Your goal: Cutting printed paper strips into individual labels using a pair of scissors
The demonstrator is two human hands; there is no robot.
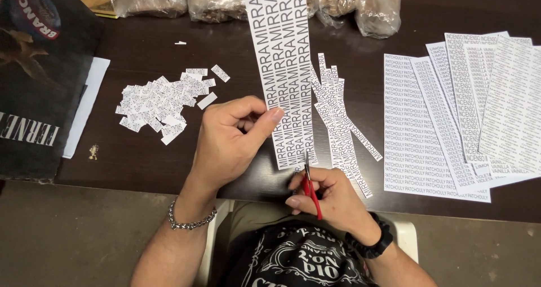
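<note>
My left hand (pixel 231 137) pinches the left edge of a tall white sheet of printed labels (pixel 284 67), holding it upright over the dark table. My right hand (pixel 329 197) grips red-handled scissors (pixel 310 188), whose blades meet the sheet's bottom edge. Several long cut strips of the same labels (pixel 338 123) lie just right of the sheet. A heap of small cut label pieces (pixel 160 104) lies to the left of my left hand.
Fanned sheets of printed labels (pixel 456 118) cover the table's right side. Clear plastic bags (pixel 366 5) line the far edge. A dark printed bag (pixel 36 78) over white paper lies at the left. The table's front edge (pixel 112 185) runs below.
</note>
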